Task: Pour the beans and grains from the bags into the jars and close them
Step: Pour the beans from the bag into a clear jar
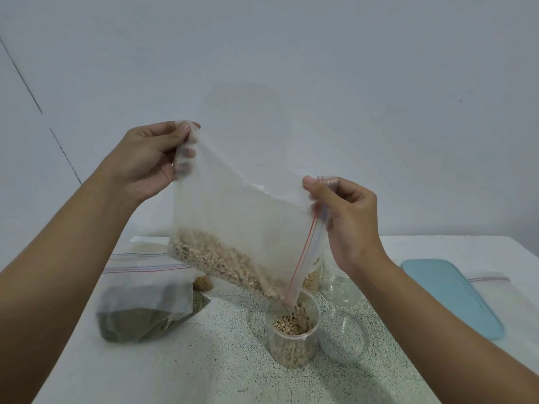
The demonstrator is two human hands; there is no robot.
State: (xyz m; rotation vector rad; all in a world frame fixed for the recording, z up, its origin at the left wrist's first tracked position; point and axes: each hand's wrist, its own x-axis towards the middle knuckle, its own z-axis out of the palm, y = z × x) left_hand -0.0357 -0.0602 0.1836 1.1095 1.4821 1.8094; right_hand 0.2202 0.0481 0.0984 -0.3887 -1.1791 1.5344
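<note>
A clear zip bag (239,217) with a red seal line hangs tilted above the table, pale black-eyed beans (221,258) gathered along its lower edge. My left hand (148,161) pinches its upper left corner. My right hand (347,217) pinches the zip edge at the right. The bag's lowest open corner points into a clear jar (293,333), where beans fall and fill most of it. A clear empty jar (344,336) stands right beside it.
A bag of green grains (140,313) lies at the left on the speckled table (204,360). More clear jars (341,287) stand behind the bag, one holding pale beans. A light blue lid (455,295) and a flat empty bag (490,279) lie at the right.
</note>
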